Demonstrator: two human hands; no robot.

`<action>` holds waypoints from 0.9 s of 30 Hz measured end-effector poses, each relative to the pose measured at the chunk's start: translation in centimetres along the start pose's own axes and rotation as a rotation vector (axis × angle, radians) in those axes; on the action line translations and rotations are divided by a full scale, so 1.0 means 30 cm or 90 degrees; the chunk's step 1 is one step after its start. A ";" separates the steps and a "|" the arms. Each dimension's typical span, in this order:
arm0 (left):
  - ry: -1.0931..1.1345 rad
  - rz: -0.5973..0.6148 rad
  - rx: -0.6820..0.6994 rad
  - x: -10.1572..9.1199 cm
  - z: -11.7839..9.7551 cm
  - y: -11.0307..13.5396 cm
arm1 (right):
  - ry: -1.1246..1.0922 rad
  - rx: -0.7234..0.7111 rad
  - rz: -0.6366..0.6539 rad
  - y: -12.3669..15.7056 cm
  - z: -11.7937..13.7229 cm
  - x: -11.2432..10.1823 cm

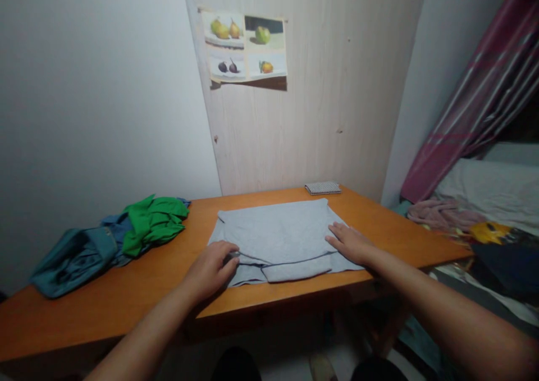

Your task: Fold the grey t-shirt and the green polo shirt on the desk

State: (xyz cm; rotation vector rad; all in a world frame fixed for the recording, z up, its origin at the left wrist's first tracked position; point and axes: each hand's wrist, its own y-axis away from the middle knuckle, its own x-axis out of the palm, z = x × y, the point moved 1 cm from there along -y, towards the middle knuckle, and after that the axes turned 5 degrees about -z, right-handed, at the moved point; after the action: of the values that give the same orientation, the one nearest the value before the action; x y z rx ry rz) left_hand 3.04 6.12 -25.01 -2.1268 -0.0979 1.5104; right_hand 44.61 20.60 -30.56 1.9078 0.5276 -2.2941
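A light grey shirt (278, 232) with thin dark edging lies folded on the table, its far part spread flat and a narrow folded strip along the near side. At its near left corner is my left hand (214, 266), thumb and fingers closed around the cloth's edge. My right hand (349, 242) rests on the right side of the shirt, fingers stretched out flat and holding nothing.
The orange wooden table (147, 288) stands against the wall. Crumpled green cloth (158, 221) and blue-teal clothes (76, 257) lie on its left. A small checkered pouch (323, 188) sits at the back. Beyond the right edge are a pink curtain (455, 117) and heaped fabrics (446, 212).
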 end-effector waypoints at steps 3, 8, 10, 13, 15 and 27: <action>0.064 0.011 0.044 0.016 -0.057 0.006 | 0.001 0.002 -0.004 -0.001 0.005 0.000; 0.083 0.026 0.026 0.030 -0.076 0.019 | -0.014 -0.005 -0.014 0.003 0.016 -0.014; 0.076 0.025 0.024 0.022 -0.092 0.023 | -0.038 -0.012 -0.028 0.007 0.016 -0.022; 0.086 0.027 0.041 0.009 -0.148 0.024 | -0.101 -0.023 -0.074 0.019 0.017 -0.043; 0.091 0.038 0.068 0.009 -0.197 0.020 | -0.141 -0.034 -0.111 0.038 0.024 -0.066; 0.019 0.064 0.068 0.088 -0.278 -0.040 | -0.224 -0.266 -0.134 0.216 0.155 -0.188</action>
State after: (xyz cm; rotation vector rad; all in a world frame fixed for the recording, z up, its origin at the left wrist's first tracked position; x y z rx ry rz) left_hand 11.79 4.98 -24.75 -2.0959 0.0992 1.5058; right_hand 43.38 12.23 -25.66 1.2791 1.0939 -2.3260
